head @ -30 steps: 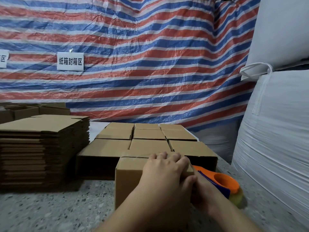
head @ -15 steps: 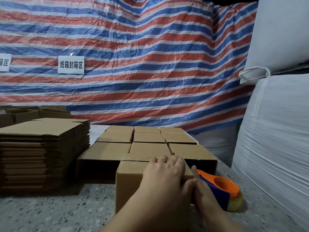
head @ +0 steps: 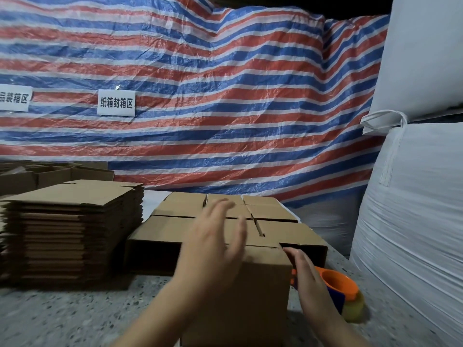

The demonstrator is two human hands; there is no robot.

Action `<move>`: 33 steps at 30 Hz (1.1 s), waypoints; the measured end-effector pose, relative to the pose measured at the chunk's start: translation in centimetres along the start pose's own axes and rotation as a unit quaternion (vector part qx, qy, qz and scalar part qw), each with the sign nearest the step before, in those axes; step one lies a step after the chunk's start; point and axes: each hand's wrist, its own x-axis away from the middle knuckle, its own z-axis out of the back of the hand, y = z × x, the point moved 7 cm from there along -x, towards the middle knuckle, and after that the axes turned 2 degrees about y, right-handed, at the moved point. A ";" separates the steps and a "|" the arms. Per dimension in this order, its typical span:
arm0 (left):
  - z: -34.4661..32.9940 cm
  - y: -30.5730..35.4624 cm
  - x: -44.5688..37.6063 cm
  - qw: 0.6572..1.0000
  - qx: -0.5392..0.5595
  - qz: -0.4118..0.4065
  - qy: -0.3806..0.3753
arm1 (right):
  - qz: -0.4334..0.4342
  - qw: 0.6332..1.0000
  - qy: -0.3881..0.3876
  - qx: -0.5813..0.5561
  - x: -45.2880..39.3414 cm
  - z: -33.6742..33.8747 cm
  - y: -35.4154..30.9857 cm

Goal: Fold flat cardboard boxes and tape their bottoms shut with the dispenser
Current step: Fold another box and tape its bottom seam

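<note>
Lifted off the box top since a moment ago: left hand (head: 215, 236), blurred, fingers spread and loose, gripping nothing, raised above the folded box (head: 260, 291). Moved up along the box's right edge: right hand (head: 304, 271), fingers straight, released, flat against the side. Box upright on the speckled worktop (head: 75, 319), in front of a block of finished boxes (head: 280, 231). Just right of the box, behind the right hand, orange and blue tape dispenser (head: 338, 286) resting on the worktop. At left, stack of flat cardboard (head: 70, 234).
</note>
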 end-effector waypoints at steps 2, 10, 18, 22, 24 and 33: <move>1.5 -2.7 0.4 0.996 0.012 0.064 0.054 | 0.012 0.999 -0.023 0.026 0.6 -0.6 -0.6; -1.0 -9.4 5.3 0.941 0.149 0.301 -0.051 | 0.012 0.998 -0.051 0.044 1.2 -2.7 -0.9; -1.6 -9.2 7.8 0.927 0.226 0.284 -0.099 | -0.054 0.997 -0.049 0.032 2.4 -2.7 1.5; 0.0 -9.7 6.1 0.932 0.217 0.291 -0.022 | -0.050 0.998 -0.048 0.010 1.2 -2.9 -0.8; 0.8 -10.2 4.6 0.932 0.183 0.309 -0.032 | -0.054 0.997 -0.049 0.017 -0.2 -2.9 -2.3; -1.5 -16.8 6.7 0.818 0.118 0.537 -0.171 | -0.260 0.946 -0.104 0.163 -2.3 -5.3 2.0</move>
